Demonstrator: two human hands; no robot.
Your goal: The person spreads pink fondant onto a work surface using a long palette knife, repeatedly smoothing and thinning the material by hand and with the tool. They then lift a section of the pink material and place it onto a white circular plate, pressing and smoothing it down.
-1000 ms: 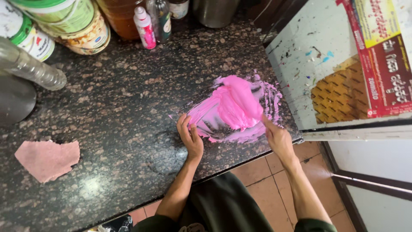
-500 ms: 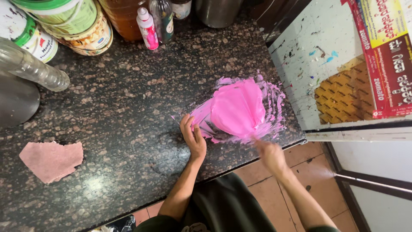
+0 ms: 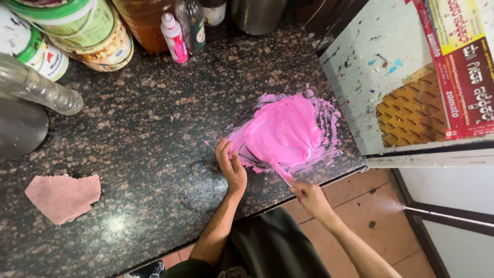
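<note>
left hand [image 3: 231, 167] flat, open, on pink sheet [image 3: 285, 131] edge | right hand [image 3: 309, 196] pinches its corner | grip partly hidden

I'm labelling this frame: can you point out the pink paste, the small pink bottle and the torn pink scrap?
pink paste [image 3: 283, 131], head view, middle of the smooth mound.
small pink bottle [image 3: 175, 38], head view, its body.
torn pink scrap [image 3: 63, 196], head view, its centre.

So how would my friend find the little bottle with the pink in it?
Start at the dark speckled stone counter and look along its far edge, where jars and bottles stand in a row. Between the big amber jar and a dark glass bottle stands the little bottle. It is the smallest one there, white on top and bright pink at the bottom.
</note>
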